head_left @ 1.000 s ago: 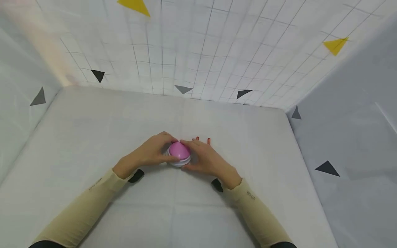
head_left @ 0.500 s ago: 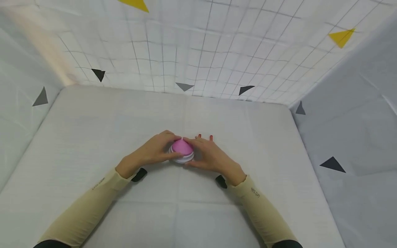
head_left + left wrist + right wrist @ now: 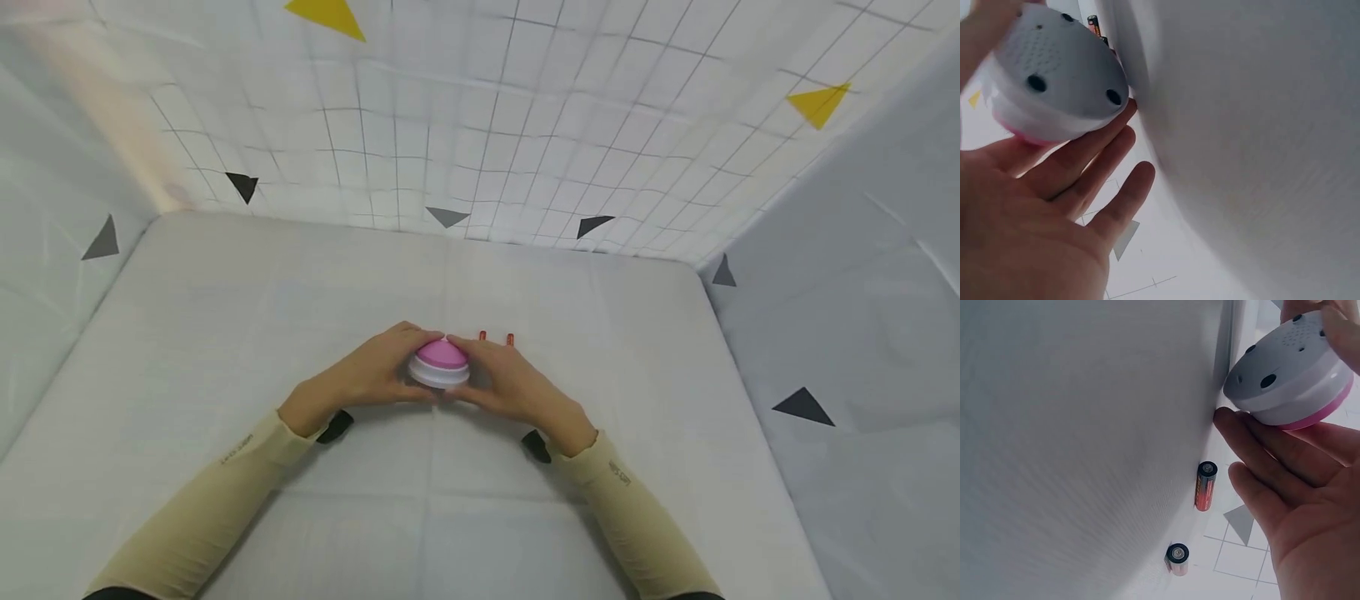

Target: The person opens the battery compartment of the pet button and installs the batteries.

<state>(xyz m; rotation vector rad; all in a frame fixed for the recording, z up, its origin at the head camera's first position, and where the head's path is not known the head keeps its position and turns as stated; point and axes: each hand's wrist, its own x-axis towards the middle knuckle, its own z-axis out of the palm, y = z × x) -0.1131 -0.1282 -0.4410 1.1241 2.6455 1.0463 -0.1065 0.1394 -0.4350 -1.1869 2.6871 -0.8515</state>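
Presently, I see both hands at one same thing, a round device [image 3: 441, 360], which is between them near the middle of the white table [image 3: 337, 542]. The left hand [image 3: 377, 367] holds it at its left side, with fingers behind and thumb in front. The right hand [image 3: 512, 379] holds the other side in the same manner, so neither hand is wide apart from its load. In the head view, the fingertips of the two hands come close together at the far side, and the thumbs at the near side.

The device has a pink dome [image 3: 442, 352] above a white base [image 3: 1054, 69]. It is tilted: both wrist views show me its underside, with a group of small holes and some dark round spots. Whether its far edge touches the table, I cannot tell.

Just beyond the right hand lie two red and black batteries [image 3: 1206, 486], apart from each other. Behind the hands I see the beige sleeves [image 3: 202, 508], and at each wrist one black piece [image 3: 335, 427]. Farther away stands the back wall [image 3: 525, 108], with thin grid lines, yellow triangles [image 3: 819, 105] and dark triangles [image 3: 242, 186].
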